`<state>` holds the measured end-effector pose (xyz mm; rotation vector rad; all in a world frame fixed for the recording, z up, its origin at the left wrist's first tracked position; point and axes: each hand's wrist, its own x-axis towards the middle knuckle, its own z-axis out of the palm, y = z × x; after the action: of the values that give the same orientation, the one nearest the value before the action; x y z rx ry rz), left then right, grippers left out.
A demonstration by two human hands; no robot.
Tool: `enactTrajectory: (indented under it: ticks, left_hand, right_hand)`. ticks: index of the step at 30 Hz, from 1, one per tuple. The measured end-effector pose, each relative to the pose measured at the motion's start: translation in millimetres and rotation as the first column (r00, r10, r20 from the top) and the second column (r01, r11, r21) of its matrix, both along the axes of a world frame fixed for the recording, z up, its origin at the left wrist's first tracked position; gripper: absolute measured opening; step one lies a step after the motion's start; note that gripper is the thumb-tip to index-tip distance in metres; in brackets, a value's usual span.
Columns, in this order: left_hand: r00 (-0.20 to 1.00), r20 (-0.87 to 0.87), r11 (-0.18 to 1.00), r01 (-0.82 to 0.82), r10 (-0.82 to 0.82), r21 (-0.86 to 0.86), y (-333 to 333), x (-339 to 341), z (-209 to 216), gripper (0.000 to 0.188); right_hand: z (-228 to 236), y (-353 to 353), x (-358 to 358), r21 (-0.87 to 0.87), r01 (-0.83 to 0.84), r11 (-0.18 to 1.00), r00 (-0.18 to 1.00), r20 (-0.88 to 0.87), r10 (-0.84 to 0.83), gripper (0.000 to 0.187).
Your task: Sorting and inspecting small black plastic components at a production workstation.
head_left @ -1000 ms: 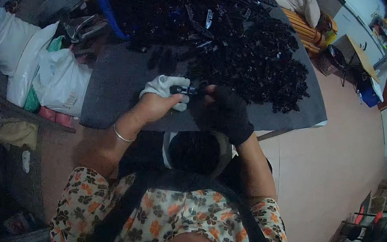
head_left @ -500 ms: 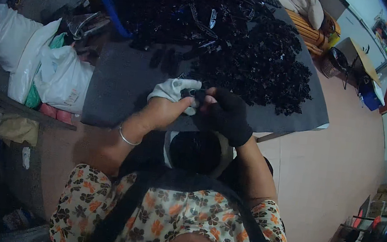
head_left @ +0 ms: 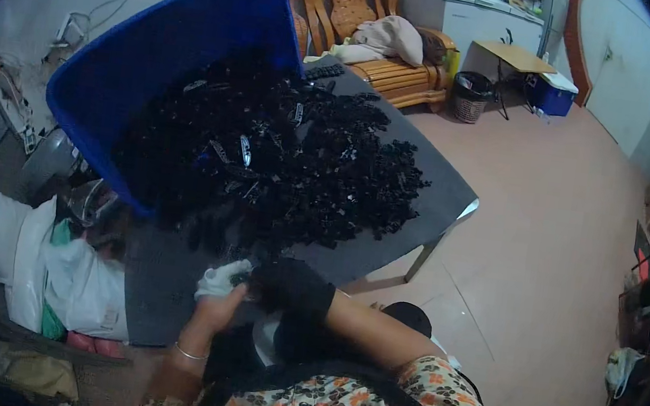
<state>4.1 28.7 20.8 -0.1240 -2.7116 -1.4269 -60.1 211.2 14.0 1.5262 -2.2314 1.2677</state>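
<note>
My left hand (head_left: 222, 286), in a white glove with the thumb bare, is closed around a small black piece (head_left: 239, 278) whose exact kind is too dark to tell. My right hand (head_left: 292, 287), in a black glove, meets it from the right, its fingers lost against the dark background. Both hands are over the near edge of a dark grey table (head_left: 161, 284). Just beyond them spreads a large heap of black openwork plastic parts (head_left: 320, 174), with a pale-rimmed oval piece (head_left: 245, 150) among them.
A blue bin (head_left: 182, 15) lies tipped at the table's far left, the heap spilling from it. White sacks (head_left: 83, 287) stand left of the table. Beyond it are a wooden bench (head_left: 394, 73), a wastebasket (head_left: 470, 99), a small folding table (head_left: 521, 58) and a blue cooler (head_left: 553, 95).
The view has swung up and right, bringing the bench and far wall into sight. My hands stay together at the table's near edge, and the left still holds the small black piece.
</note>
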Motion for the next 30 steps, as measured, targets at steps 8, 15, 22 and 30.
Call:
enactTrajectory:
  ticks: [8, 15, 22, 30]
  left_hand:
    - [0.998, 0.053, 0.971, -0.032, 0.02, 0.238, 0, -7, 11, 0.036]
    - [0.997, 0.074, 0.988, -0.034, 0.023, 0.152, -3, -5, 9, 0.037]
    - [0.998, 0.024, 0.987, -0.057, 0.054, 0.152, -2, -6, 3, 0.035]
    - [0.994, 0.107, 0.966, -0.031, 0.003, 0.255, -8, -7, -1, 0.039]
  right_hand:
    - [14, -3, -10, 0.073, -0.003, 0.997, 1.0, -0.005, 0.004, 0.02]
    - [10, -3, -5, -0.06, 0.027, 0.998, 1.0, 0.013, -0.026, 0.023]
    - [23, 4, -4, 0.103, -0.037, 0.994, 0.994, 0.103, 0.026, 0.023]
    - [20, 2, -5, 0.104, -0.003, 0.995, 1.0, -0.006, 0.004, 0.024]
